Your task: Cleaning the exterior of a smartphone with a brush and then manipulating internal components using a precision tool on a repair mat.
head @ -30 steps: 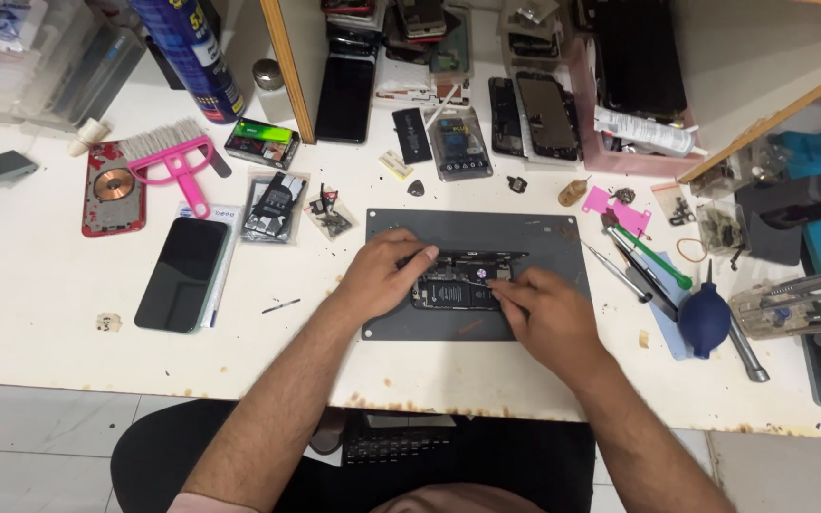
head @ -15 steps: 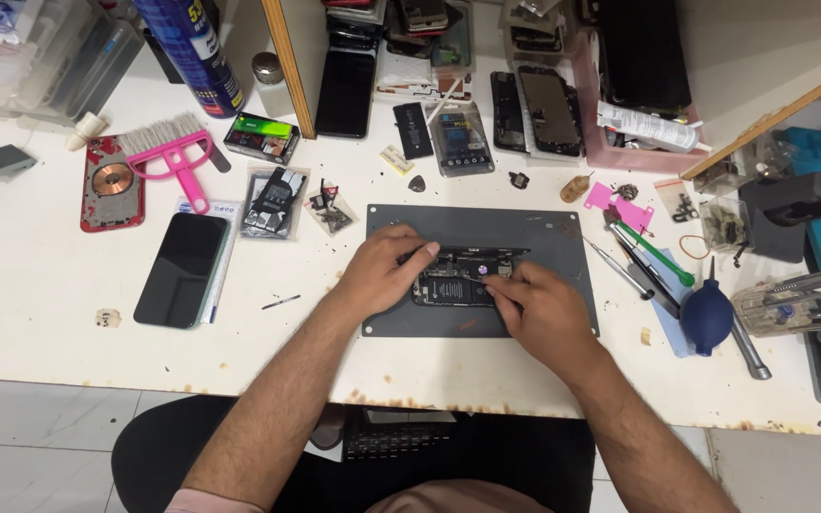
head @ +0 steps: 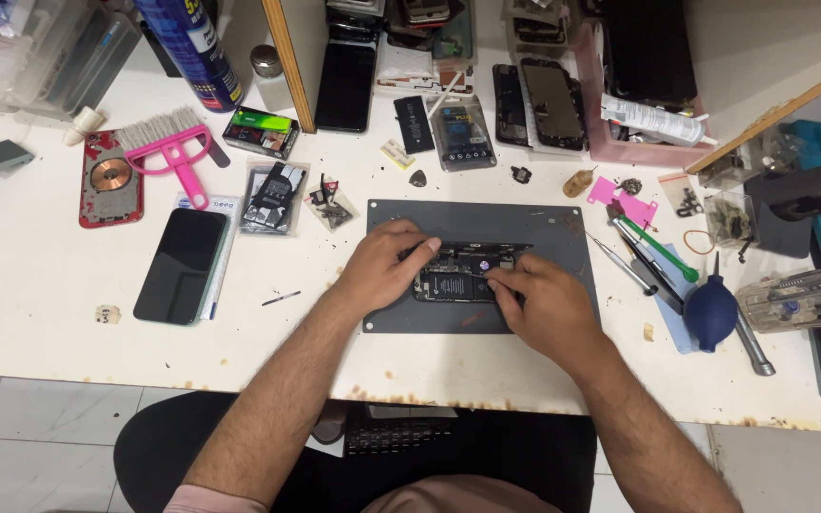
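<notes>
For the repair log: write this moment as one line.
left hand: steadies opened phone | right hand: fingertips on phone's inside | phone: flat on grey mat | blue blower: lying beside mat

The opened phone lies on the work mat. Left of the mat lie a screen panel and a brush; right of it, an air blower; behind it, a battery.

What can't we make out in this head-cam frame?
- Opened phone on the grey mat: both ends hidden under the left hand and right hand.
- Right fingertips: any tool or part pinched there is too small to tell.
- Blue spray can: top cut off by the frame edge.
- Small parts in the clear bags: too small.
</notes>
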